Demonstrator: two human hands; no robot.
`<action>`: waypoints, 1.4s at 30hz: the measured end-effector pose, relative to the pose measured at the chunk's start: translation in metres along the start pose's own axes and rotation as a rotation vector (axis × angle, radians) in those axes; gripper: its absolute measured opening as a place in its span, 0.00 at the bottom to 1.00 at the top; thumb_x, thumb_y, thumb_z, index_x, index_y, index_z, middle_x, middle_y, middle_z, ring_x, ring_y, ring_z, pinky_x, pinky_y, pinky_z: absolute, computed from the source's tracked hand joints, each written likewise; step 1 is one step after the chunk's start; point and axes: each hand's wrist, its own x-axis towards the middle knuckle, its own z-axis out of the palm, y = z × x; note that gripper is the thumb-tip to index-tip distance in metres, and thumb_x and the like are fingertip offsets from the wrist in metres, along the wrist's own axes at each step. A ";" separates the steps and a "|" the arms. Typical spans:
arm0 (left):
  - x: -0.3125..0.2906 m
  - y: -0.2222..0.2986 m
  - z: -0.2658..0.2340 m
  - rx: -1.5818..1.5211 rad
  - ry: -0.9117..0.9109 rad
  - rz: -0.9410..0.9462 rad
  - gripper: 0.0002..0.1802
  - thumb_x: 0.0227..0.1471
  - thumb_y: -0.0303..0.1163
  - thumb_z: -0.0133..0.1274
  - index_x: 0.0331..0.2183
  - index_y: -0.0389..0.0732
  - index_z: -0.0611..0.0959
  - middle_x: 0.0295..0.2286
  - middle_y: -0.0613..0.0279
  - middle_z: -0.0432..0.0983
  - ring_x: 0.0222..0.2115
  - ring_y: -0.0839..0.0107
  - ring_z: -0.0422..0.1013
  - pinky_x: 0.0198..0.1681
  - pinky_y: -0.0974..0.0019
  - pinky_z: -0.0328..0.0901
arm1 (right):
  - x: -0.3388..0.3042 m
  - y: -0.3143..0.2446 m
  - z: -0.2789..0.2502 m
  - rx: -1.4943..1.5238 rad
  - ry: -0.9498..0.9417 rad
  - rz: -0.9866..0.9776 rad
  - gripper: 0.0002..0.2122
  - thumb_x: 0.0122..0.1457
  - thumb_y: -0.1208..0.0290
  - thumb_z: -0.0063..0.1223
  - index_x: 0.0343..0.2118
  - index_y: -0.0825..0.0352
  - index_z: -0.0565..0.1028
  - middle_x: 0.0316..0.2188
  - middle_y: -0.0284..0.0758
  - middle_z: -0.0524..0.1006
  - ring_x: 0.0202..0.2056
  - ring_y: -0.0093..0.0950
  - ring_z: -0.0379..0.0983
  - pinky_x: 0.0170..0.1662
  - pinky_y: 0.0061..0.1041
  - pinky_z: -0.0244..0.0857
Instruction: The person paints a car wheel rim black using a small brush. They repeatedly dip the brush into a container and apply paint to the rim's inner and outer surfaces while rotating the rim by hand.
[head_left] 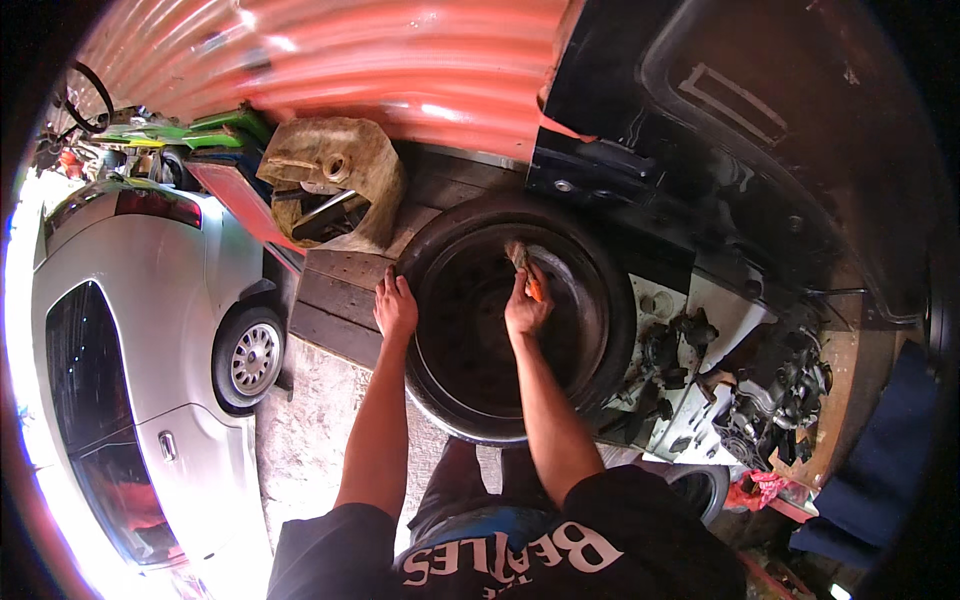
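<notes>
In front of me a wheel lies flat on a plank bench, its black tyre point(620, 330) around a dark steel rim point(590, 290). My right hand point(527, 308) is closed on a paintbrush point(517, 254) with an orange handle, held over the rim's inner face. The brush's bristles point away from me; whether they touch the metal I cannot tell. At the tyre's left edge, my left hand point(396, 308) rests with its fingers stretched out and nothing in it.
Beyond my left hand stands a cut-open, yellowish plastic container point(375, 165) with tools inside. Dark metal engine parts point(770, 400) lie to the right, below a large black panel point(780, 150). A silver car point(150, 300) is parked at left. Red corrugated sheeting point(400, 60) closes the far side.
</notes>
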 end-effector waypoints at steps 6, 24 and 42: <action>0.013 -0.029 -0.004 -0.096 -0.060 0.162 0.31 0.69 0.51 0.32 0.65 0.45 0.69 0.60 0.44 0.68 0.59 0.43 0.66 0.61 0.48 0.62 | -0.079 -0.020 0.046 0.434 -0.214 0.453 0.09 0.69 0.71 0.55 0.47 0.69 0.77 0.31 0.32 0.81 0.33 0.19 0.78 0.39 0.22 0.75; 0.006 -0.006 -0.006 -0.105 -0.091 0.088 0.30 0.69 0.49 0.33 0.62 0.44 0.72 0.57 0.45 0.70 0.57 0.43 0.68 0.58 0.46 0.64 | -0.018 0.014 0.025 0.179 0.203 0.045 0.13 0.65 0.70 0.60 0.47 0.74 0.80 0.41 0.43 0.84 0.44 0.31 0.81 0.48 0.30 0.73; 0.009 -0.016 -0.006 -0.068 -0.072 0.057 0.29 0.68 0.49 0.35 0.62 0.45 0.72 0.57 0.48 0.71 0.56 0.45 0.69 0.58 0.47 0.65 | 0.000 -0.032 -0.045 -0.156 -0.475 -0.022 0.11 0.65 0.68 0.58 0.46 0.68 0.81 0.40 0.43 0.84 0.44 0.34 0.83 0.47 0.30 0.74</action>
